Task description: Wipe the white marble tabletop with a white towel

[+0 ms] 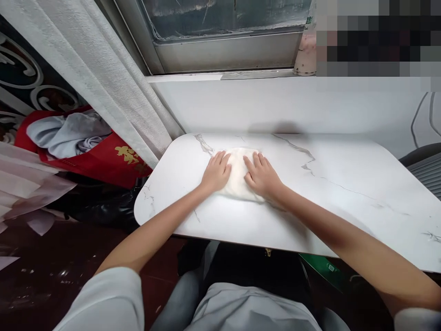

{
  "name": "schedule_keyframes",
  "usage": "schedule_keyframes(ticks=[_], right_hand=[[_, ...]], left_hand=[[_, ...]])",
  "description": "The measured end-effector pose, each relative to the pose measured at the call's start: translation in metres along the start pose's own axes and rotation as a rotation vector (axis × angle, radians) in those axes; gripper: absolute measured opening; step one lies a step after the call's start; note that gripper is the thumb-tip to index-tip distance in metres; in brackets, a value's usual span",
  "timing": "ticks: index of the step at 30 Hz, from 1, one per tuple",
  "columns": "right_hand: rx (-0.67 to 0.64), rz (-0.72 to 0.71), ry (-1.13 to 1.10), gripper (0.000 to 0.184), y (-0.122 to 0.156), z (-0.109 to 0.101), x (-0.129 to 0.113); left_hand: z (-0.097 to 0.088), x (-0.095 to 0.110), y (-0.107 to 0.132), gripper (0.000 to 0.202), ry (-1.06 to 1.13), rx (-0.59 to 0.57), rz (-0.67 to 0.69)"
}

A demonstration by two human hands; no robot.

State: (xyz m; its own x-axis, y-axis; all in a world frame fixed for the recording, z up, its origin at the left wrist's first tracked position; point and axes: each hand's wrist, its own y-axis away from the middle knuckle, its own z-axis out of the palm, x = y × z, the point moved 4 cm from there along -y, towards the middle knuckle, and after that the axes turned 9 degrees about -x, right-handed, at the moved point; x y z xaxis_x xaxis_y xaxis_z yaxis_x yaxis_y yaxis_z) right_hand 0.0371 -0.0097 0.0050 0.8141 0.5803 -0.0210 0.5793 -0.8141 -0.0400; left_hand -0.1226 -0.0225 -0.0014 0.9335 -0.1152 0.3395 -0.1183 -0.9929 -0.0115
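A soft, cream-white, rounded piece [238, 177] lies flat on the white marble-patterned table [344, 174]; whether it is folded cloth or something else I cannot tell. My left hand [217, 171] rests palm down over its left side, fingers stretched out and pointing away from me. On its right side lies my right hand [262, 174], also palm down, with the fingers spread. Both palms hide parts of the piece's edges, and neither hand grips it.
Behind the table stands a white wall [223, 105] below a window [227, 27]. A pale curtain [113, 78] hangs at the left, beside a red bag [99, 161] holding light grey cloth [74, 131]. Under the table is a green box [324, 269]. A ribbed grey object [427, 170] stands at right.
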Motion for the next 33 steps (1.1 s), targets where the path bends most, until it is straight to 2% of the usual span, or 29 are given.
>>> schedule_keyframes(ticks=[4,7,11,15,20,24,28,33], right_hand=[[-0.032,0.066,-0.008,0.060,-0.053,-0.001,0.032],[-0.043,0.104,-0.045,0.060,-0.079,-0.001,0.052],[-0.028,0.127,-0.099,0.059,-0.095,-0.001,0.068],[-0.025,0.127,-0.100,0.059,-0.099,0.001,0.072],[-0.035,0.121,-0.079,0.060,-0.086,0.001,0.070],[-0.053,0.092,-0.053,0.060,-0.055,0.003,0.068],[-0.022,0.048,-0.019,0.061,-0.004,0.003,0.063],[0.013,-0.027,-0.022,0.060,0.079,0.003,0.050]], left_hand=[[-0.004,-0.010,-0.069,0.050,0.019,-0.001,-0.010],[-0.007,-0.010,-0.102,0.051,0.039,0.014,-0.032],[-0.007,-0.007,-0.121,0.050,0.032,0.033,-0.048],[-0.006,-0.005,-0.122,0.051,0.006,0.034,-0.058],[-0.004,0.003,-0.110,0.052,-0.025,0.015,-0.066],[0.002,0.021,-0.084,0.052,-0.070,0.015,-0.068],[0.012,0.049,-0.040,0.052,-0.119,0.006,-0.028],[0.025,0.086,0.032,0.054,-0.107,-0.020,0.017]])
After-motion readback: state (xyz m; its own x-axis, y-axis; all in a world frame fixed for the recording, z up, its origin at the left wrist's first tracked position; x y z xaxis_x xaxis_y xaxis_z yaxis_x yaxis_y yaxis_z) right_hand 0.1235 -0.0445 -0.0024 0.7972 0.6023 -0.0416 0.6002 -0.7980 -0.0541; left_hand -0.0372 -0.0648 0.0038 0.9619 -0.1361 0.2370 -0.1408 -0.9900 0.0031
